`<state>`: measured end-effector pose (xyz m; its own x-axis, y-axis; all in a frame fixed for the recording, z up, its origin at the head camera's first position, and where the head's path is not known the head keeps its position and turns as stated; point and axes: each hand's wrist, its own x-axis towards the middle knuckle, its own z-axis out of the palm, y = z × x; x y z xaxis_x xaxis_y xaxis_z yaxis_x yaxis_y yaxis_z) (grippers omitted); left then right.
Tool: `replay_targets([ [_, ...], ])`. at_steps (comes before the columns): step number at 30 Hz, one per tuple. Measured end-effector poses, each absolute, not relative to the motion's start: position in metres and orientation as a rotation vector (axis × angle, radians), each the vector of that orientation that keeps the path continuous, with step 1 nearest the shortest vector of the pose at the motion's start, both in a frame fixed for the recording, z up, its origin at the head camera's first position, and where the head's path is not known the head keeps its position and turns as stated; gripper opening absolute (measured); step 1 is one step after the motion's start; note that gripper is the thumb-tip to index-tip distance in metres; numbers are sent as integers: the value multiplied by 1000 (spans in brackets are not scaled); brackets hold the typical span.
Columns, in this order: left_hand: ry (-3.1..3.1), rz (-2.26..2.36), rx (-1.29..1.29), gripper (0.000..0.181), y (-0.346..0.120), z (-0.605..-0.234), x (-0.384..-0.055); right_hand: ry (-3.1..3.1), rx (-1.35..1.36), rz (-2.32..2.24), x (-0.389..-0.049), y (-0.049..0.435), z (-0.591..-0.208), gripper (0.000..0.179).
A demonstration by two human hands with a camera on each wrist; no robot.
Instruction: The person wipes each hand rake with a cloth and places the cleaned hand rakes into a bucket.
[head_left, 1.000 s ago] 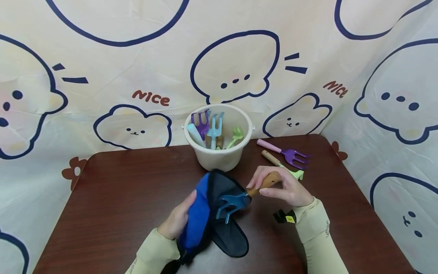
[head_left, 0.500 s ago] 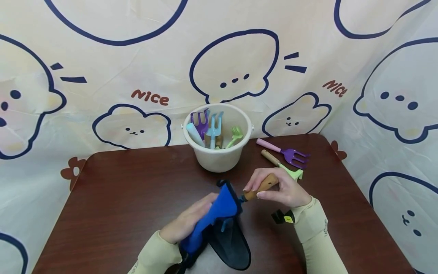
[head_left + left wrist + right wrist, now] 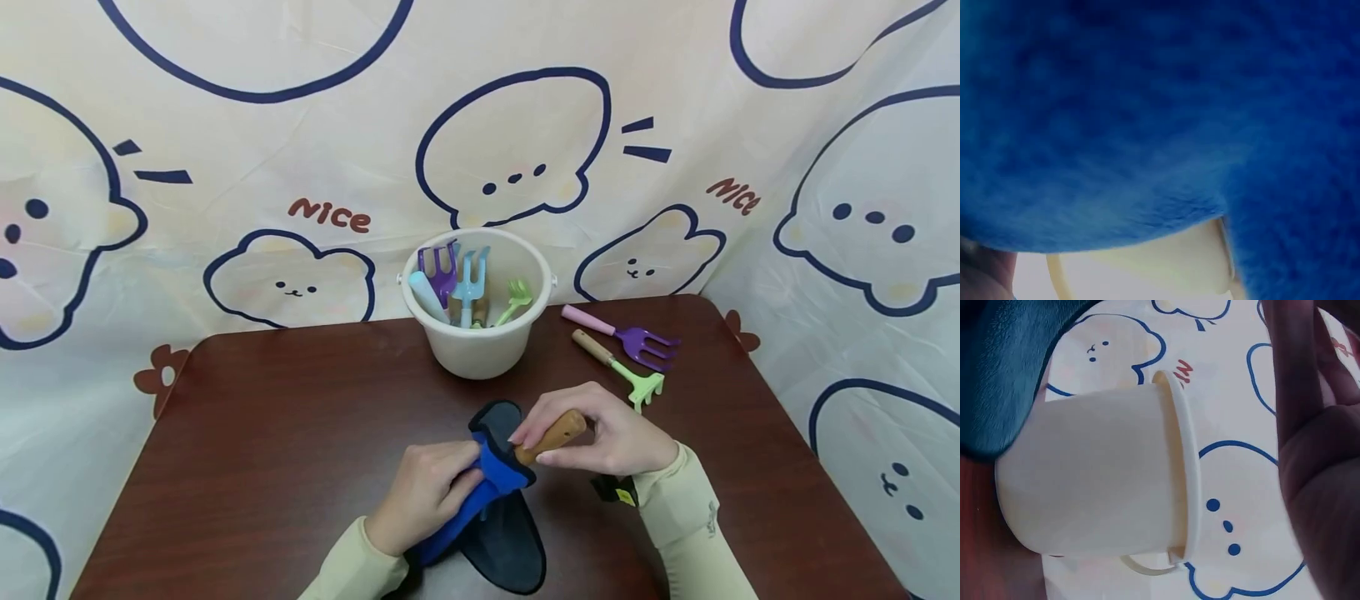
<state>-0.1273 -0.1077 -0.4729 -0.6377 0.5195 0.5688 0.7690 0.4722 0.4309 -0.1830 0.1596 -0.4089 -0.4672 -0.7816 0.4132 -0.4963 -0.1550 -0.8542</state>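
Observation:
My right hand [image 3: 600, 433] pinches the wooden handle [image 3: 551, 437] of a small hand rake between thumb and fingers, the handle tilted up to the right. The blue tines are hidden in the blue cloth pouch [image 3: 461, 510], which has black trim and a dark lining. My left hand [image 3: 431, 492] grips the pouch near its mouth, fingers curled over the blue cloth. A long rounded dark flap [image 3: 508, 542] lies below it. Blue cloth [image 3: 1147, 125] fills most of the left wrist view. In the right wrist view, part of the right hand [image 3: 1316, 450] shows at the right.
Behind the hands stands a white bucket [image 3: 480, 354] holding several small garden tools. Right of it lie a purple fork [image 3: 645, 346] with a pink handle and a green rake [image 3: 641, 383] with a wooden handle. A patterned cloth [image 3: 262, 167] hangs behind the brown table [image 3: 285, 433].
The rake's blue tines have gone out of sight inside the pouch. My right hand has moved slightly down and left. The left hand has shifted from the pouch's side to its mouth.

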Motion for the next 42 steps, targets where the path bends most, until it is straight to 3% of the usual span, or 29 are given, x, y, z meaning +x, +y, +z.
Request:
replay_targets([
  [5,-2288,-855,-1137,17,-103,-477,-129,1930,-1409,-1600,-178,157,-403,30],
  [14,-2239,-669,-1070,31,-99,-476,-129,2457,-1274,-1367,-165,160,-390,30],
  [20,-2272,-742,-1090,25,-102,-478,-127,2832,-1304,-1080,-159,145,-392,15],
  [25,-2319,-809,-1081,21,-106,-484,-130,2856,-1380,-1221,-168,134,-403,28],
  [30,-2351,-901,-1041,3,-110,-490,-134,2821,-1450,-1289,-174,135,-407,33],
  [34,-2368,-999,-1003,16,-111,-493,-135,2835,-1484,-1314,-176,142,-405,27],
  [42,-2346,-1287,-943,15,-112,-493,-136,2884,-1387,-1386,-178,164,-398,24],
])
